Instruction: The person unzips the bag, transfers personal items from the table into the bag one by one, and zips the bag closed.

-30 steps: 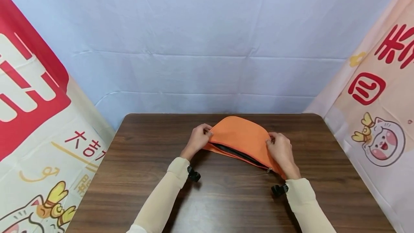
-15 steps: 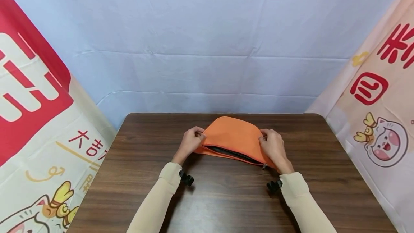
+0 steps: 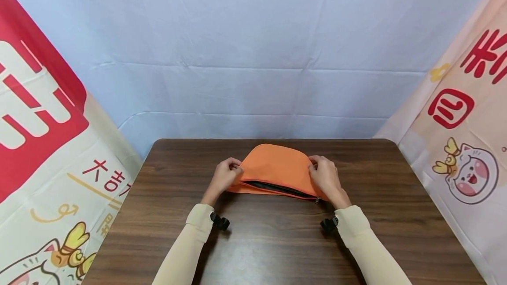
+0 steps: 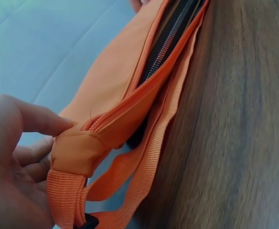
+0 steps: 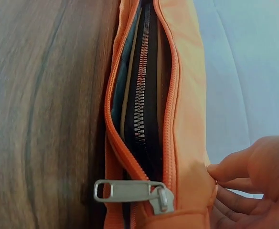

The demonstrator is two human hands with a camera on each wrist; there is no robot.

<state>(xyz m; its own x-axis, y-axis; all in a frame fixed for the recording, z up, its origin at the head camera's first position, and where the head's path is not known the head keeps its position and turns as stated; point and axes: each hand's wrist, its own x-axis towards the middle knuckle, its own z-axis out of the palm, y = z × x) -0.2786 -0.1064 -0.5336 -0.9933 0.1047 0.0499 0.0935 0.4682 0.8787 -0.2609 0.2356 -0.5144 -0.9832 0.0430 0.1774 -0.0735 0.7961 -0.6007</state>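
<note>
An orange waist bag [image 3: 277, 166] stands on its long side near the table's far edge, its zipped mouth gaping toward me. My left hand [image 3: 224, 175] pinches the bag's left end, thumb and finger at the corner beside the strap tab in the left wrist view. At the other end, my right hand [image 3: 326, 177] grips the top corner. The metal zipper pull [image 5: 125, 191] lies at the right end of the opening. Inside shows a black lining or pouch with a second, metal-toothed zipper [image 5: 140, 86]. An orange webbing strap [image 4: 139, 181] with a black buckle [image 4: 89, 222] hangs below the left end.
The brown wood-grain table [image 3: 269, 250] stretches around the bag. Behind it hangs a pale cloth backdrop [image 3: 245, 56]. Printed cloths with red lettering flank the table at left [image 3: 99, 144] and right [image 3: 420, 153].
Both hands have shifted the bag to the left across the table, and its lower edge now lies more level. The grip at each end is kept, and the mouth still gapes.
</note>
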